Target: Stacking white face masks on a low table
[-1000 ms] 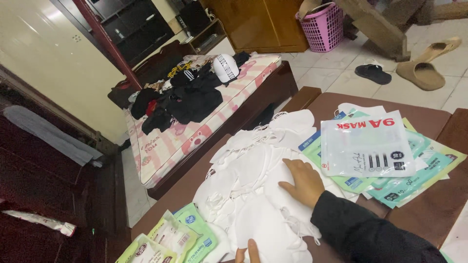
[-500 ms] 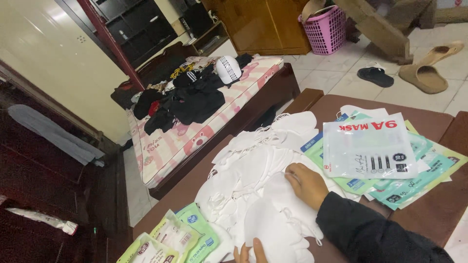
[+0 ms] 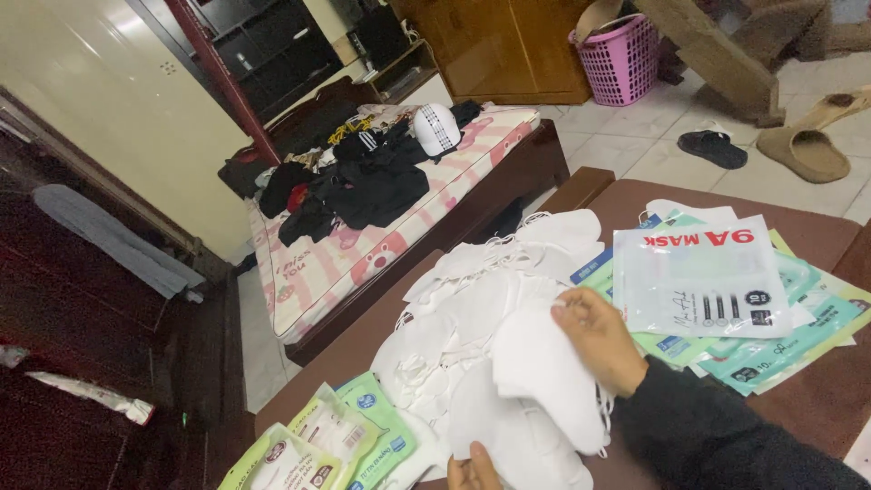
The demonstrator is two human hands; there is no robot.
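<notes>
A big loose heap of white face masks (image 3: 481,299) lies on the brown table (image 3: 817,238). My right hand (image 3: 599,340), in a dark sleeve, grips one white mask (image 3: 544,372) lifted off the heap's near side. Only the fingertips of my left hand (image 3: 470,470) show at the bottom edge, touching the underside of the same mask; its grip is hidden. A clear mask package (image 3: 703,277) rests on a stack of green packages (image 3: 798,345) to the right of my right hand.
More green mask packages (image 3: 336,440) lie at the table's near left corner. Beyond the table stands a low bed (image 3: 381,227) with dark clothes and a white cap. A pink basket (image 3: 621,59), slippers (image 3: 712,148) and wooden furniture are on the tiled floor.
My right hand has moved from lying flat on the heap to lifting one mask toward me. My left fingertips stay at the bottom edge. The view has shifted slightly.
</notes>
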